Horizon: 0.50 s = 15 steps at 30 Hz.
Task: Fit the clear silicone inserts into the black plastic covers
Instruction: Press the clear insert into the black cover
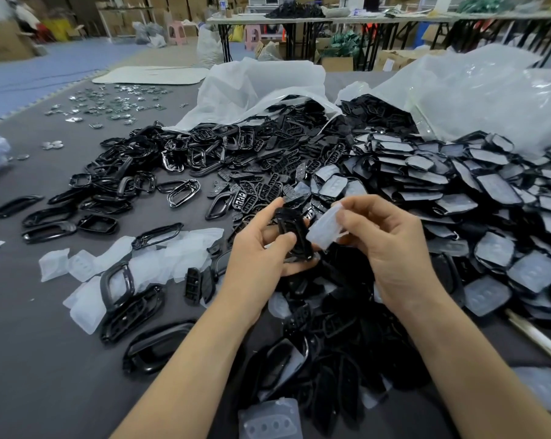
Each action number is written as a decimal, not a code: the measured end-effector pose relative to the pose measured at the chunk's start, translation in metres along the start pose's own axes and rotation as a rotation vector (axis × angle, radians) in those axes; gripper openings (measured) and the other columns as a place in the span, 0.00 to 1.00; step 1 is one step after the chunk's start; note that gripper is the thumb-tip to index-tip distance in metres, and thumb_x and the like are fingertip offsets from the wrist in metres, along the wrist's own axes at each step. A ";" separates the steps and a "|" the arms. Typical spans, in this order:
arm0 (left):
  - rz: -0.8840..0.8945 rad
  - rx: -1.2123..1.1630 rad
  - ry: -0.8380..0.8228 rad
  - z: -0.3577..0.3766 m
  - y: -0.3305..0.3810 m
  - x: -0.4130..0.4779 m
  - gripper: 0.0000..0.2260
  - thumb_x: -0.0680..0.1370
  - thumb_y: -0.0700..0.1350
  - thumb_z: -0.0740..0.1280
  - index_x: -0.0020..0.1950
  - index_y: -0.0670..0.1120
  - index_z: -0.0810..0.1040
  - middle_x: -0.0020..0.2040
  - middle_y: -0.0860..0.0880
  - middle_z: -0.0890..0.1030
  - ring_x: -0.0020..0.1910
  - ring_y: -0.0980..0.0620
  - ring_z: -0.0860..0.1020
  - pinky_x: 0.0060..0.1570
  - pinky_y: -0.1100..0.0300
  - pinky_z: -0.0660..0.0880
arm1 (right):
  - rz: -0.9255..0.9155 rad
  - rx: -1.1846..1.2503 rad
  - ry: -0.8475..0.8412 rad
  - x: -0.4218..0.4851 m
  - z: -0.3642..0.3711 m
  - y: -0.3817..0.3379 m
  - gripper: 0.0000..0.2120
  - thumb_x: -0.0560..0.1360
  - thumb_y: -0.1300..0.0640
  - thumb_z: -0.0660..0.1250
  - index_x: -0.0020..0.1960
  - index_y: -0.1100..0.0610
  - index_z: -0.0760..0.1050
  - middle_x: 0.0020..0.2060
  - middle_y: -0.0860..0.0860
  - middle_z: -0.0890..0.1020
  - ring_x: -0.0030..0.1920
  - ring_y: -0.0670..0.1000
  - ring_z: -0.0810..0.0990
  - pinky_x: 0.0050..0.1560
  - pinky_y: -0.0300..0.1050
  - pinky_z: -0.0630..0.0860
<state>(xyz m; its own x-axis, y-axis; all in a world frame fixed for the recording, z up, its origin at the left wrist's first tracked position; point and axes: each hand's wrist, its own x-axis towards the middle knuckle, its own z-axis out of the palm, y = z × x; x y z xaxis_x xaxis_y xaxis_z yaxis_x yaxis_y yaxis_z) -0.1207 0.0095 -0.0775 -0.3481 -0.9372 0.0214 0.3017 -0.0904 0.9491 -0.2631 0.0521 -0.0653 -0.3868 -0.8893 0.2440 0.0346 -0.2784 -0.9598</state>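
grey work table (46, 359) in a warehouse room, heaped with black plastic parts; two bare hands meet above it.
left hand (258, 251) grips a black cover (294, 236) with thumb and curled fingers; right hand (391, 245) pinches a clear silicone insert (326, 231) between thumb and fingertips, just beside the cover's right edge. loose inserts (87, 264) lie on the table at left, a stack of fitted covers (457, 198) at right, white plastic bags (252, 87) behind.

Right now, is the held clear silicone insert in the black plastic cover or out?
Out. The right hand pinches the clear silicone insert beside the black plastic cover that the left hand grips.
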 end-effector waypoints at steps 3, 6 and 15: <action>-0.001 0.066 -0.038 0.000 0.000 0.000 0.26 0.77 0.28 0.59 0.71 0.50 0.68 0.39 0.48 0.84 0.43 0.50 0.84 0.40 0.56 0.81 | -0.019 -0.099 -0.061 -0.003 0.005 0.001 0.11 0.73 0.66 0.70 0.38 0.51 0.82 0.32 0.45 0.82 0.33 0.41 0.78 0.36 0.32 0.75; -0.011 0.097 -0.047 -0.001 0.002 -0.001 0.27 0.77 0.27 0.59 0.70 0.52 0.71 0.39 0.39 0.78 0.42 0.46 0.82 0.40 0.57 0.81 | -0.062 -0.216 -0.089 -0.006 0.008 0.002 0.09 0.73 0.65 0.71 0.40 0.51 0.81 0.34 0.45 0.82 0.35 0.43 0.78 0.39 0.40 0.78; -0.025 0.104 -0.189 0.005 0.001 -0.006 0.24 0.78 0.28 0.57 0.67 0.51 0.72 0.41 0.45 0.84 0.40 0.53 0.83 0.39 0.58 0.80 | -0.173 -0.440 -0.044 -0.009 0.013 0.005 0.05 0.72 0.60 0.73 0.41 0.51 0.79 0.36 0.46 0.81 0.35 0.46 0.78 0.39 0.40 0.75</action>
<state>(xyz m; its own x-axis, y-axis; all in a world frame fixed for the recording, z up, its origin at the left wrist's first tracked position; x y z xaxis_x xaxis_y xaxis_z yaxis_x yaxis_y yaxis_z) -0.1229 0.0164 -0.0750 -0.5174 -0.8545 0.0463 0.2012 -0.0688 0.9771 -0.2475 0.0543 -0.0710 -0.3125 -0.8605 0.4024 -0.4242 -0.2526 -0.8696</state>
